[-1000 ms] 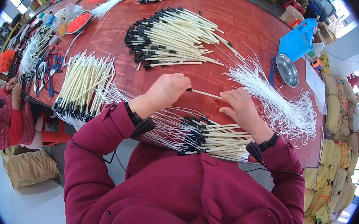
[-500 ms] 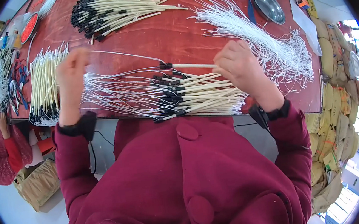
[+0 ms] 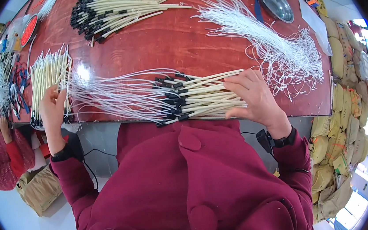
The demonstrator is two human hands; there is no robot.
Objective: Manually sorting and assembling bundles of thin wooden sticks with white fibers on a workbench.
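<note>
My right hand (image 3: 253,97) lies flat, fingers spread, on the right ends of a row of cream tubes with black caps (image 3: 200,98) at the table's near edge. Thin white strings (image 3: 116,97) trail left from those caps. My left hand (image 3: 52,107) reaches to the left and rests its fingers on a second bundle of cream tubes (image 3: 47,79) by the table's left edge; whether it grips one I cannot tell. Both sleeves are dark red.
The red-brown table (image 3: 163,41) carries a third pile of capped tubes (image 3: 120,8) at the back, a heap of loose white strings (image 3: 275,48) at right, and a metal dish (image 3: 276,4). A person in red (image 3: 1,154) sits at left. Tan sacks (image 3: 342,144) stack at right.
My left hand moved from the centre out to the left bundle of tubes. My right hand has settled flat on the near row. The view has tipped down toward my chest.
</note>
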